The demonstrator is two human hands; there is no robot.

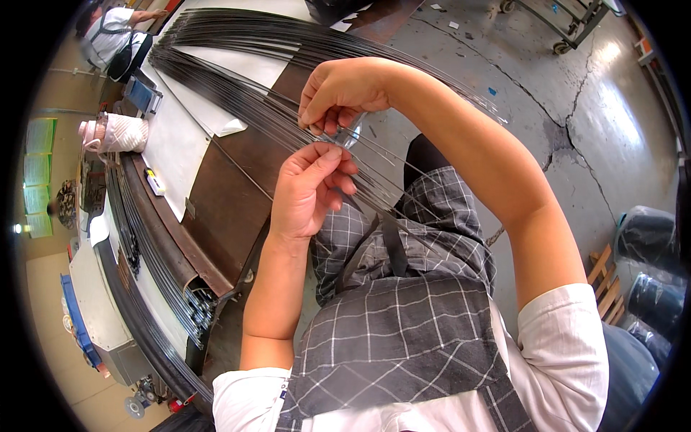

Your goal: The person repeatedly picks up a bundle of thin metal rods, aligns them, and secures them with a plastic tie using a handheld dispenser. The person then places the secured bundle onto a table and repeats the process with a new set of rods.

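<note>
Over the near bundle of long, thin dark rods (241,101), my two hands come close together. My left hand (311,186) has thumb and index finger pressed together, its other fingers curled. Just above it, my right hand (347,90) bends down from the wrist with its fingertips pinched. What each pinch holds is too small to make out. A small piece of clear, shiny plastic (350,135) shows between the hands. The rods' loose ends pass beneath my hands toward my lap. A second bundle of thin rods (237,29) lies farther off, meeting the near one at the far left.
White sheet (180,169) and brown board (223,209) cover the table. A pink and white bottle (119,133) and a small yellow-white box (155,181) stand at the left. More rods (169,288) lie below them. Another person (119,39) is at the far left; a wheeled cart (568,25) stands far right.
</note>
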